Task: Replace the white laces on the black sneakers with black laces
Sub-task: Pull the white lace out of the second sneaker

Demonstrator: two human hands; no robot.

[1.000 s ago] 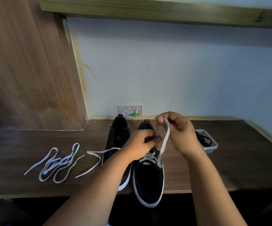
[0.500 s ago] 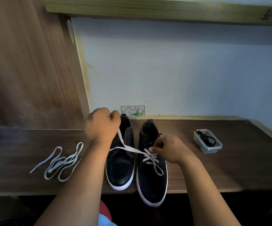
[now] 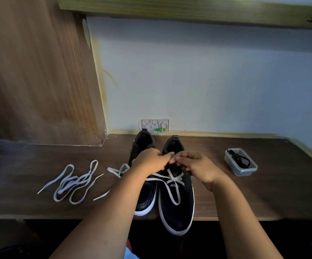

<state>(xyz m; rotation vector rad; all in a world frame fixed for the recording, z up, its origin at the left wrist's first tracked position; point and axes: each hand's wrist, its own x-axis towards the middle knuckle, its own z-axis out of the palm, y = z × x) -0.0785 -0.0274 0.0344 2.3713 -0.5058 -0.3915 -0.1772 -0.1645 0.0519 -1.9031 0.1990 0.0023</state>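
Two black sneakers stand side by side on the counter [image 3: 263,193], toes toward the person. The right sneaker [image 3: 176,208] has a smooth, faintly glossy black upper and a white rubber sole band; its toe overhangs the counter's front edge. A flat white lace [image 3: 172,181] is threaded only through its lower eyelets, crossing once just below the fingers; one loose end loops down over the toe, the other runs left under the left wrist and trails onto the counter. The left sneaker [image 3: 145,195] is of the same make and shows no lace on its visible part; much of it is hidden by the left forearm.

Both hands meet over the right sneaker's upper eyelets. The left hand [image 3: 150,160] has its fingers curled, tips pinched together at the throat of the shoe. The right hand [image 3: 198,166] is likewise curled, fingertips touching those of the left. They appear to pinch the lace there, but the grip point itself is hidden by the knuckles.

Well left of the fingers, a second white lace [image 3: 73,182] lies in loose flat loops on the dark wood-grain surface. Right of the fingers, well apart, sits a small clear plastic tub [image 3: 241,168], rectangular with rounded corners, holding black laces [image 3: 239,158] in a coil. Beyond the fingers, against the pale wall, a small white outlet plate [image 3: 155,126] is mounted just above the counter.
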